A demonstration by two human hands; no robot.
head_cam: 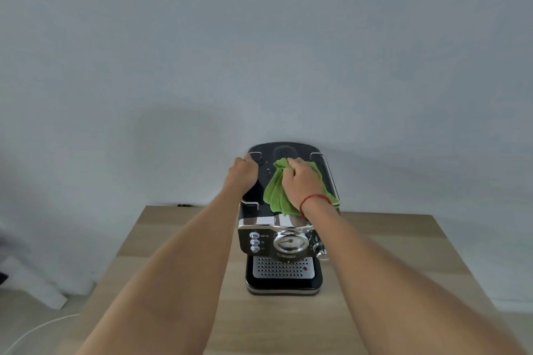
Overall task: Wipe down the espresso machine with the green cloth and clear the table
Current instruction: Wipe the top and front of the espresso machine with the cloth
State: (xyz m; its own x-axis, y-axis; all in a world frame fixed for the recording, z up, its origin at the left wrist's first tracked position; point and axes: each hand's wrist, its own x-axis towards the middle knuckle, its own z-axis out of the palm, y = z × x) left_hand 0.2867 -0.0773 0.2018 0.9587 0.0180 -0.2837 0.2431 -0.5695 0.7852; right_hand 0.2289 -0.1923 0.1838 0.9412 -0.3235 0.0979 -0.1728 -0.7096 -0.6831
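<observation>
A black and chrome espresso machine stands on the wooden table, its back against the wall. The green cloth lies bunched on the machine's flat black top. My right hand presses down on the cloth and grips it, a red string around the wrist. My left hand is closed over the top's left rear edge, holding the machine. A round gauge, three buttons and a perforated drip tray face me on the front.
A pale wall rises directly behind the machine. A black plug or cable end shows at the table's back edge. On the floor at left lie a white cable and a white angled object.
</observation>
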